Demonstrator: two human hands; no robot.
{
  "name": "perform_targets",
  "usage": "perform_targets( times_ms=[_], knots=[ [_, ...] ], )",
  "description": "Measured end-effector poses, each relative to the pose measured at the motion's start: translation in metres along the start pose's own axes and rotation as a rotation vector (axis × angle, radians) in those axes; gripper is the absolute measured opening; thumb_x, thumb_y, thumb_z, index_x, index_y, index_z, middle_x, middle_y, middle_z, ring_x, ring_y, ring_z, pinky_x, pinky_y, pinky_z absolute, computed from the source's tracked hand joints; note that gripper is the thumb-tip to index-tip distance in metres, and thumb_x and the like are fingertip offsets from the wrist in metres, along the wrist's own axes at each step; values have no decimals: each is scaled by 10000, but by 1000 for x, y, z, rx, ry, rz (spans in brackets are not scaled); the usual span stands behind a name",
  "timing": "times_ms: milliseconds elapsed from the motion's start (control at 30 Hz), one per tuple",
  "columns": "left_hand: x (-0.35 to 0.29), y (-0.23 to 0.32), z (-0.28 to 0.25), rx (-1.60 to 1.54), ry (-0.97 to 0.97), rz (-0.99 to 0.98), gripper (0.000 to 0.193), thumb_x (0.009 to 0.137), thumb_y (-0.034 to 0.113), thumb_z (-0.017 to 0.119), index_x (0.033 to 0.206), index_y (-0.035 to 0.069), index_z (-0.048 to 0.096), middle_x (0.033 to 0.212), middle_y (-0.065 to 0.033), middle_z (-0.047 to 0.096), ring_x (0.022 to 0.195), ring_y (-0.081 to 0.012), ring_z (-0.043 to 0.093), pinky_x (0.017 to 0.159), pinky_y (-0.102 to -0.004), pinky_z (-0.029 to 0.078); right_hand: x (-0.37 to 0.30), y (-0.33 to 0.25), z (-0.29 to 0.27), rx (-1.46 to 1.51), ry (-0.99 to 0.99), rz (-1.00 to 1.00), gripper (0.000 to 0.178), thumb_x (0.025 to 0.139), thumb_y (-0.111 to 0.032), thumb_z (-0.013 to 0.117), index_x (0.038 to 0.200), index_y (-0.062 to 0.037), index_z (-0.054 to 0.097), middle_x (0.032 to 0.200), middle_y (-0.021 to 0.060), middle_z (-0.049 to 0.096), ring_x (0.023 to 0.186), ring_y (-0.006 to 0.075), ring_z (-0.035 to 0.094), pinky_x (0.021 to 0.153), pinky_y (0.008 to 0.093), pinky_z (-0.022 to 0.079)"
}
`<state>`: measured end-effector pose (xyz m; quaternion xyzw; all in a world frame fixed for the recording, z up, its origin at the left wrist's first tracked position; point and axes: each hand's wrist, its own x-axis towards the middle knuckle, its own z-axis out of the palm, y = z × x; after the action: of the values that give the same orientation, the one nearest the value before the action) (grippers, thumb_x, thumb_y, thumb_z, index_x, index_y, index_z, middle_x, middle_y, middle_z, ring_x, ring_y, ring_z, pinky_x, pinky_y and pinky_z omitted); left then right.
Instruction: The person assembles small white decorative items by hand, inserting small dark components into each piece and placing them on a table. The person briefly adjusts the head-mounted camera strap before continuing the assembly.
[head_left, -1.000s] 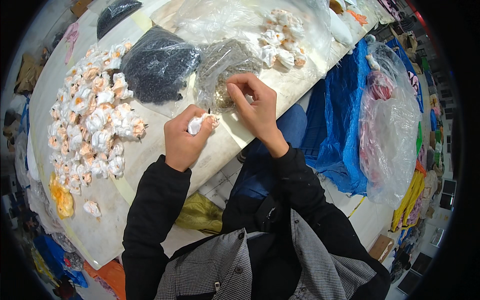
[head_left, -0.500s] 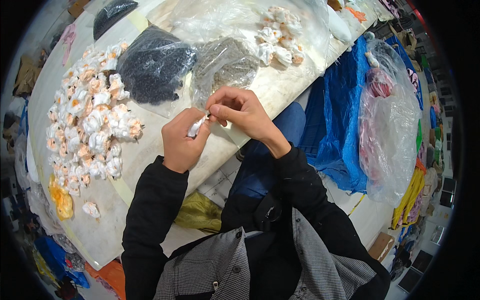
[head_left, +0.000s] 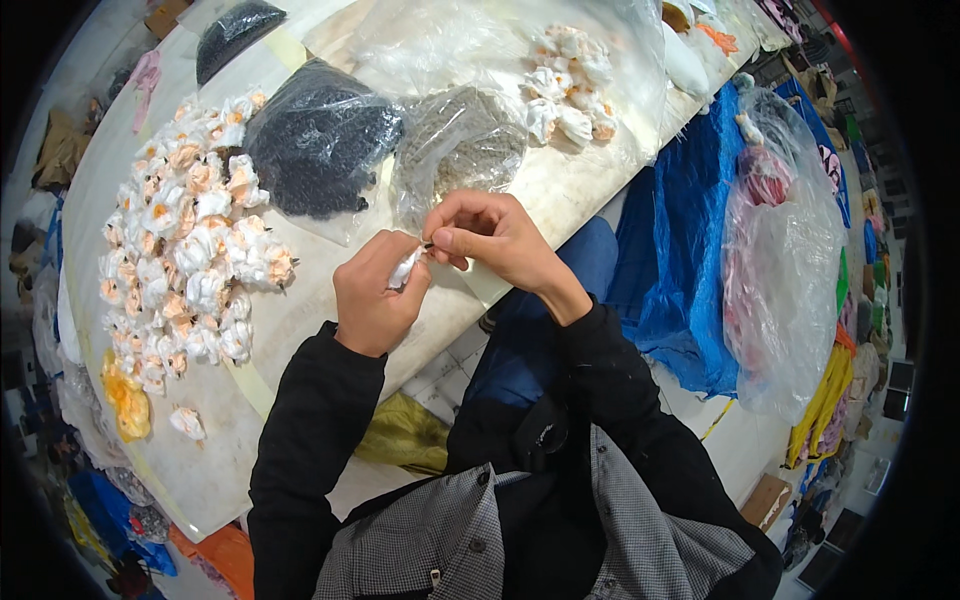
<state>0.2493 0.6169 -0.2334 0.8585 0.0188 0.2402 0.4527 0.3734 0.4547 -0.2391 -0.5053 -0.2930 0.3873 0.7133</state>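
My left hand (head_left: 372, 298) is closed around a white cloth flower (head_left: 404, 268), of which only a bit of petal shows between thumb and fingers. Against its base my right hand (head_left: 498, 240) pinches a small dark piece (head_left: 428, 246), too small to name. Both hands meet over the table's near edge. Left of them spreads a pile of white and peach artificial flowers (head_left: 205, 285). Beyond the hands lie a clear bag of small black pieces (head_left: 320, 140) and a clear bag of grey-brown bits (head_left: 465, 150).
More white flowers (head_left: 575, 120) lie on plastic at the far side. A single flower (head_left: 187, 423) and a yellow cloth piece (head_left: 127, 400) rest at the table's left. Blue sheeting (head_left: 690, 250) and a clear plastic sack (head_left: 790, 260) stand to the right.
The hands remain together at the flower, with small shifts of the fingers. The dark piece at the right fingertips shows more plainly now. The whole view has shifted slightly.
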Motion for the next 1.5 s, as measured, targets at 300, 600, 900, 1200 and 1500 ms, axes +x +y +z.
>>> perform_targets(
  times_ms=[300,600,900,1200,1500],
  knots=[
    [-1,-3,-1,31,8,14,173,829,-3,713,1001,12,695,861,-137,680,717,-300,677,641,-365,528,3,-4,2,52,-24,26,129,1021,-134,698,1052,-10,712,849,35,690,733,69,593,641,227,461],
    [3,-8,-1,145,25,60,98,864,30,716,946,-1,673,814,-149,644,701,-316,657,655,-348,515,2,10,16,-440,207,-162,140,949,-128,750,1027,-33,681,744,22,640,664,71,560,605,262,449],
    [3,-11,1,139,-20,54,143,856,34,727,960,-15,642,820,-168,636,680,-325,623,636,-346,501,2,12,13,-670,149,-252,131,991,-130,709,985,-27,628,755,40,684,656,79,608,598,259,460],
    [2,-14,-2,127,-66,36,121,863,43,702,945,-18,637,823,-174,643,707,-344,653,660,-357,512,2,4,13,-668,89,-208,128,978,-110,698,972,-17,610,741,74,660,645,132,609,602,294,472],
    [2,-14,-6,138,-111,35,156,845,23,695,986,-1,634,855,-196,637,732,-418,647,612,-420,504,3,5,10,-696,61,-265,105,979,-93,682,979,-22,604,766,85,631,677,151,597,630,305,474]
  ],
)
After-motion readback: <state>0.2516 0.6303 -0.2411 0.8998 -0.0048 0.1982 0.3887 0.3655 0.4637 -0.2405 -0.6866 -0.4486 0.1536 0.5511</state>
